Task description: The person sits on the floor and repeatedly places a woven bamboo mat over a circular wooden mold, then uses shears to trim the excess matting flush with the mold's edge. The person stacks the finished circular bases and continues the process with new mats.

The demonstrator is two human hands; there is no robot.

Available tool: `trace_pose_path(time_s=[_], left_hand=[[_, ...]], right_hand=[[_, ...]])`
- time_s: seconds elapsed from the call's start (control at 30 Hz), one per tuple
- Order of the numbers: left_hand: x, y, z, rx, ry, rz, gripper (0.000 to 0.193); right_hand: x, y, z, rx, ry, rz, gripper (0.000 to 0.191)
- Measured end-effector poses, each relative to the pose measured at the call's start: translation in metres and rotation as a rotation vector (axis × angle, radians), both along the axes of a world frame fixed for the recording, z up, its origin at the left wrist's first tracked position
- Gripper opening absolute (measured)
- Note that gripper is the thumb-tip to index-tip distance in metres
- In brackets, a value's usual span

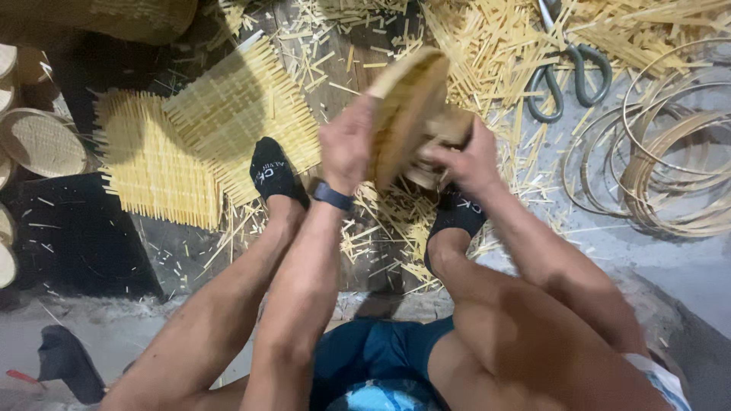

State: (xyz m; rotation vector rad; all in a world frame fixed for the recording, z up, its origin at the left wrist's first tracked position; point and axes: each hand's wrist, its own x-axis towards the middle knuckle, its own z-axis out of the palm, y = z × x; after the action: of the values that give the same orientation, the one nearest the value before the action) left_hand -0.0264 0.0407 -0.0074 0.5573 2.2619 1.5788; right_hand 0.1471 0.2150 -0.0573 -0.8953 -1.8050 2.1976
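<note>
From the head camera, the left hand (346, 144) clasped the near face of a round woven bamboo tray (407, 114), held on edge above the feet. The right hand (464, 156) gripped its far side, fingers closed around a wooden piece there. Left of the tray lay square woven mats (228, 106); right of it, scissors (567, 72), then bamboo hoops (670, 167).

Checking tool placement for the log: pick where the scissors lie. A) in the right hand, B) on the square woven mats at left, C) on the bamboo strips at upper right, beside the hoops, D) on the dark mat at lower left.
C: the scissors lie on loose bamboo strips near the coiled hoops, held by neither hand.
</note>
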Motion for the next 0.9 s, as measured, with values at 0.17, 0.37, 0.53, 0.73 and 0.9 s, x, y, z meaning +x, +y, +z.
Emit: trace_pose_path(time_s=[0.17,0.37,0.53,0.73,0.9], left_hand=[[-0.035,-0.043,-0.070,0.070,-0.404,0.486,0.059],[0.021,-0.042,-0.105,0.290,-0.888,0.571,0.044],[0.036,-0.044,-0.067,-0.528,0.280,0.173,0.053],[0.003,-0.055,-0.058,-0.586,0.805,-0.779,0.052],[-0.011,-0.015,-0.023,-0.346,0.892,-1.114,0.045]], right_hand=[[0.037,0.063,0.000,-0.556,0.147,-0.096,0.072],[0.025,0.112,-0.011,0.836,-0.713,-0.092,0.094],[0.031,0.104,-0.041,1.149,-0.779,0.094,0.093],[0.048,0.102,-0.068,1.248,-0.743,0.048,0.099],[0.050,0.104,-0.068,1.334,-0.553,-0.032,0.087]])
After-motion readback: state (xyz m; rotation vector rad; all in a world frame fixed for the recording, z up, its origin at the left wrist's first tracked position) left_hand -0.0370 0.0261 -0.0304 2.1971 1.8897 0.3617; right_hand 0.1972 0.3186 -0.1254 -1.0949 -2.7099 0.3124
